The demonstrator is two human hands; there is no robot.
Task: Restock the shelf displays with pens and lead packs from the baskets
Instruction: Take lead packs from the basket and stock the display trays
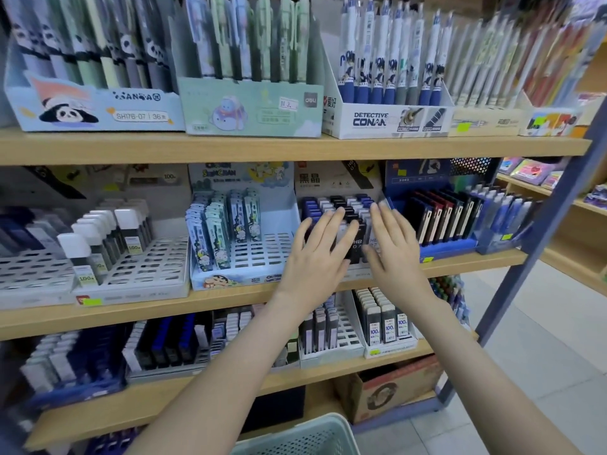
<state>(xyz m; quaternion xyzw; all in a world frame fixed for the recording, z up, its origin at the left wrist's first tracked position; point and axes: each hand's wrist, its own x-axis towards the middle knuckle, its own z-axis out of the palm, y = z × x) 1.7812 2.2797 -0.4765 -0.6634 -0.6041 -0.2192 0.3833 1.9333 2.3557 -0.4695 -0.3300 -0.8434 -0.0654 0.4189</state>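
Bare forearms (230, 372) from the near edge up; left hand (315, 261) and right hand (395, 257) likewise bare, fingers slender

Stationery shop: pens (384, 54) and lead packs (129, 234) are being displayed in price-stickered retail boxes (371, 121) along wooden shelves (295, 148).

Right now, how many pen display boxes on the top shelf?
5, left to right: panda box, green box, Detective Conan box, beige box, colourful box at the right end. More may sit beyond the frame edges.
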